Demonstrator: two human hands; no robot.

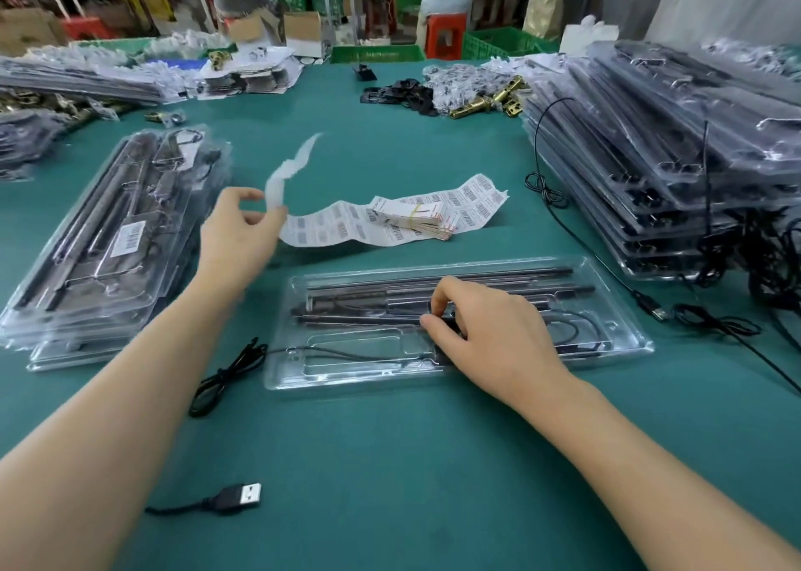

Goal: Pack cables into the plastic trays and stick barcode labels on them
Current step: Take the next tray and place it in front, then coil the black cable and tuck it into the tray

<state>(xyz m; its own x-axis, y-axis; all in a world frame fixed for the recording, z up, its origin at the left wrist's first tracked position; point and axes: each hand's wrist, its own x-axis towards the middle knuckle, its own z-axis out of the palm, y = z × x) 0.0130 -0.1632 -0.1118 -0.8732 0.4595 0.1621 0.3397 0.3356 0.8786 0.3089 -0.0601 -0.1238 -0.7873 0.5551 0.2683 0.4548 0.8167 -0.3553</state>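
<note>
A clear plastic tray [624, 345] lies in front of me on the green table, with black rods and a thin black cable in its slots. My right hand [481, 336] rests on the tray's middle, fingertips pinching something dark there. My left hand [238, 232] is raised left of the tray and pinches the end of a white label strip [346, 223], whose blank part curls upward. The strip runs right to a banded bundle of barcode labels [416, 219]. A black cable [225, 375] trails out of the tray's left end, and its USB plug [242, 494] lies near me.
A stack of packed, labelled trays [108, 245] sits at the left. Tall stacks of trays [676, 158] and loose black cables [711, 323] fill the right side. Brass and black parts [477, 102] lie at the back. Green crates and shelves stand beyond, with people standing there.
</note>
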